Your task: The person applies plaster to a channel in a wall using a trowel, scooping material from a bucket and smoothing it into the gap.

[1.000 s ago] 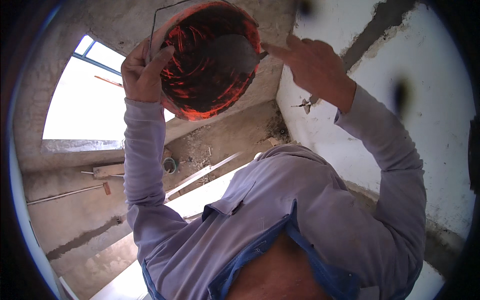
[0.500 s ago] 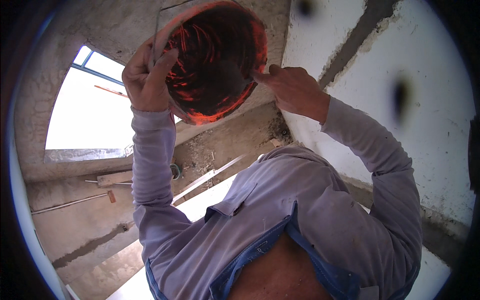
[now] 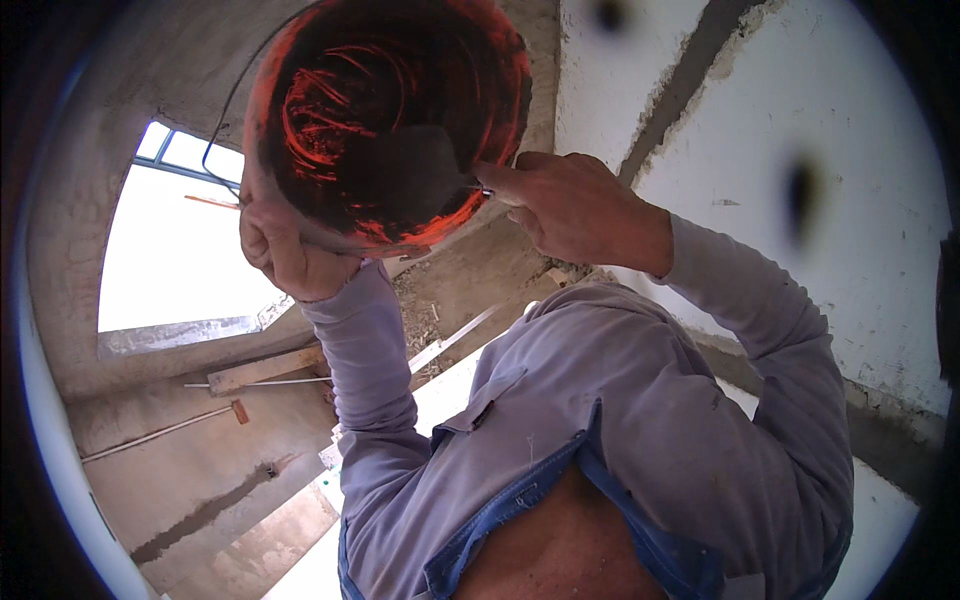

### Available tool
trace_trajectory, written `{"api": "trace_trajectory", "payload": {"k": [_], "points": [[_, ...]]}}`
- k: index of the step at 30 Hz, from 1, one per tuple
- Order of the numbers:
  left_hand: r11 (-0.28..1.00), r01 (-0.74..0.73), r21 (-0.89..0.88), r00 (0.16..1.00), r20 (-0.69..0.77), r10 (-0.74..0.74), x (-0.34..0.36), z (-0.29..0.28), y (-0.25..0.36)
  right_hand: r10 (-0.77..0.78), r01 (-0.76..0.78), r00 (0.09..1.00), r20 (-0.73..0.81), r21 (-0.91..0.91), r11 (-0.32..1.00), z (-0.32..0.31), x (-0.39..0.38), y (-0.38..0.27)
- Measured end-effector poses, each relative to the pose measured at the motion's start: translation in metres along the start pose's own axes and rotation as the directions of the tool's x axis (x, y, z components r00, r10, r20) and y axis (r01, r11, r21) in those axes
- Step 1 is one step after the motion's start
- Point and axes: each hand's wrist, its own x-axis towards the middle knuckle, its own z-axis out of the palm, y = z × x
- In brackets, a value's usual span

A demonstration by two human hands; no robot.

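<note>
A bucket (image 3: 335,95), reddish orange inside under a dark, streaked coating, is tilted with its mouth facing me at the top of the view. My left hand (image 3: 292,252) is closed against its lower left outer side, fingers bent and partly hidden. A thin wire handle (image 3: 226,112) loops out on the bucket's left. In my right hand (image 3: 585,205), at the lower right rim, is a trowel (image 3: 425,170). Its flat grey blade lies inside the bucket, over the dark inner surface; most of its grip is hidden by my fingers.
A white wall (image 3: 800,250) with a grey mortar strip (image 3: 690,85) rises on the right. A bright window opening (image 3: 180,240) is at the left. Below it are a wooden board (image 3: 265,368), a thin rod (image 3: 160,433) and scattered debris (image 3: 425,310).
The bucket has turned and shifted left. My left hand has slid from its rim down to its lower outer side. My right hand and the trowel have moved slightly left and down.
</note>
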Motion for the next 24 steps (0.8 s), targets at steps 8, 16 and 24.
{"api": "trace_trajectory", "payload": {"k": [8,16,24], "points": [[0.960,-0.212,0.183,0.969,-0.086,0.231,-0.020,0.004,-0.010,0.068,-0.081,0.993,0.096,0.149,0.986,-0.012,-0.006,-0.017],[0.990,0.064,-0.125,0.946,-0.308,-0.100,-0.040,0.038,-0.005,0.003,-0.002,1.000,-0.005,0.287,0.958,-0.025,-0.015,-0.021],[0.919,0.210,-0.334,0.898,-0.306,-0.317,-0.053,0.050,-0.026,0.053,-0.006,0.994,-0.098,0.422,0.906,-0.041,-0.046,0.003]]}}
